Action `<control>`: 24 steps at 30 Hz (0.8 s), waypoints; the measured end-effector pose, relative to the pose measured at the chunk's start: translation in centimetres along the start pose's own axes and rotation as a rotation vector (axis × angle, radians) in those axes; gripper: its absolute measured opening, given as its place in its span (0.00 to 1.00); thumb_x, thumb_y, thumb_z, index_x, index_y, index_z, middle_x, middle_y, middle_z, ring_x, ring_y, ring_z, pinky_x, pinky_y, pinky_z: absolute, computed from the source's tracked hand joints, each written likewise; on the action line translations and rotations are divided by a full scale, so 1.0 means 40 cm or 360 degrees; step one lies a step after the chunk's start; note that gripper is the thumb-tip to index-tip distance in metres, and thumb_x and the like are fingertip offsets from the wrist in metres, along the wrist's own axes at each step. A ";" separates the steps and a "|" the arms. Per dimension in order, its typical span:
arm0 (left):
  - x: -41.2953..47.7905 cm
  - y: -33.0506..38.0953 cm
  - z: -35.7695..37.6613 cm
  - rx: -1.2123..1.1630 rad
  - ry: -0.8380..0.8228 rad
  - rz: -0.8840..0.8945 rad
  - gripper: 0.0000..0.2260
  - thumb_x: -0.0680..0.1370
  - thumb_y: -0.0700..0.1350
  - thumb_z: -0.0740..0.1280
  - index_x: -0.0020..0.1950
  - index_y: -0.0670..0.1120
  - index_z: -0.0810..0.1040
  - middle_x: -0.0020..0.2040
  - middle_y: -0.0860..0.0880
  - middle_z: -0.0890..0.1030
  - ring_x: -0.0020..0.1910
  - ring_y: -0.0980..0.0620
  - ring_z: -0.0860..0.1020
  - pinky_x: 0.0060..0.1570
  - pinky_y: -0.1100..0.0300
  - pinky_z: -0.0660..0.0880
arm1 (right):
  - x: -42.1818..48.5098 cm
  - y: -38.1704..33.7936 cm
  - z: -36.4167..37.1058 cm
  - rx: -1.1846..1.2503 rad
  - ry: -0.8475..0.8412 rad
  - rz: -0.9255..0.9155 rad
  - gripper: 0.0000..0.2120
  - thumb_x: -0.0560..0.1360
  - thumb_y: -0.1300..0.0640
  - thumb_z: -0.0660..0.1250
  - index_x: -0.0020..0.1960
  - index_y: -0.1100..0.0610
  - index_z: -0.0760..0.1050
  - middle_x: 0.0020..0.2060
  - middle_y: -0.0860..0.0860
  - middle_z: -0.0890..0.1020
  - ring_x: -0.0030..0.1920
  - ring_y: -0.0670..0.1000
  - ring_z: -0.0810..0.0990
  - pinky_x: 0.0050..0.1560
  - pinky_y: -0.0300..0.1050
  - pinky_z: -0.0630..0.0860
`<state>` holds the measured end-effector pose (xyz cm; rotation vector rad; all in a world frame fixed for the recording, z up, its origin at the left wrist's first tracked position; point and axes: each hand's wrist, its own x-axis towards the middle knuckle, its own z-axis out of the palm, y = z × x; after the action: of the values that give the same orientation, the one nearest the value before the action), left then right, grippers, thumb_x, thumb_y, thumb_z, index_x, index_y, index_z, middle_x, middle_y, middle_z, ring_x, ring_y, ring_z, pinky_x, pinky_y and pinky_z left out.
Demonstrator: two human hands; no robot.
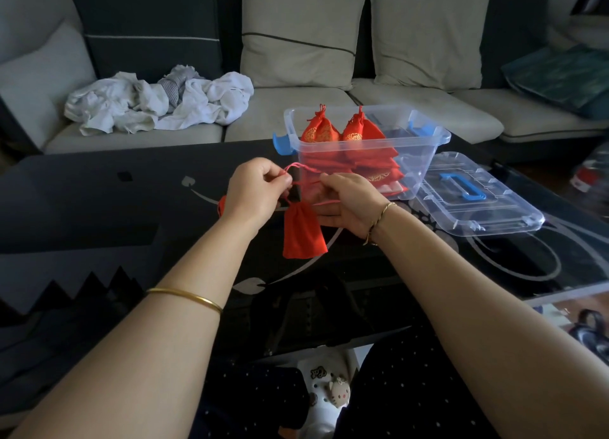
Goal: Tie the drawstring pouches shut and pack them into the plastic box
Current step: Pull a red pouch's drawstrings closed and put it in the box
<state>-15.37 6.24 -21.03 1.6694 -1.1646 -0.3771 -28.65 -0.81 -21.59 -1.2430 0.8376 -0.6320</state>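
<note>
A red drawstring pouch (304,231) hangs by its cords above the dark table, between my two hands. My left hand (255,193) pinches one loop of the pink-red drawstring (298,167). My right hand (349,204) holds the other cord end, its fingers curled round it. Just behind my hands stands the clear plastic box (425,142) with blue latches, holding several tied red pouches (352,133) with gold print. Another bit of red cloth (221,205) peeks out from behind my left wrist.
The box's clear lid (474,194) with a blue handle lies on the table to the right of the box. The dark glass table (99,214) ends near my lap. A sofa with cushions and a heap of white laundry (158,100) lies behind.
</note>
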 end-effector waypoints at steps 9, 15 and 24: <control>-0.002 -0.011 -0.010 0.0477 -0.0186 -0.0353 0.14 0.81 0.46 0.57 0.50 0.38 0.76 0.48 0.39 0.81 0.47 0.42 0.80 0.50 0.43 0.78 | 0.018 0.024 -0.029 -0.0212 0.0195 0.0115 0.14 0.77 0.58 0.56 0.34 0.57 0.70 0.29 0.50 0.79 0.34 0.50 0.82 0.40 0.44 0.77; 0.000 -0.004 -0.007 0.0521 -0.0206 -0.0459 0.13 0.81 0.47 0.56 0.53 0.39 0.75 0.48 0.41 0.81 0.46 0.44 0.81 0.51 0.46 0.79 | 0.023 0.034 -0.040 -0.0331 0.0290 0.0116 0.15 0.77 0.58 0.56 0.32 0.57 0.70 0.30 0.51 0.78 0.34 0.49 0.81 0.41 0.44 0.75; 0.008 -0.006 -0.012 0.0275 -0.0117 -0.0662 0.08 0.81 0.40 0.56 0.52 0.39 0.73 0.38 0.47 0.78 0.33 0.55 0.74 0.32 0.63 0.72 | 0.034 0.061 -0.061 -0.0543 0.0495 0.0257 0.13 0.76 0.62 0.56 0.33 0.58 0.68 0.30 0.51 0.76 0.31 0.48 0.78 0.34 0.39 0.71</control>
<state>-14.74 6.23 -20.95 2.0687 -0.9163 -0.6151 -29.98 -2.72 -24.50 -1.3833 1.3345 -0.5737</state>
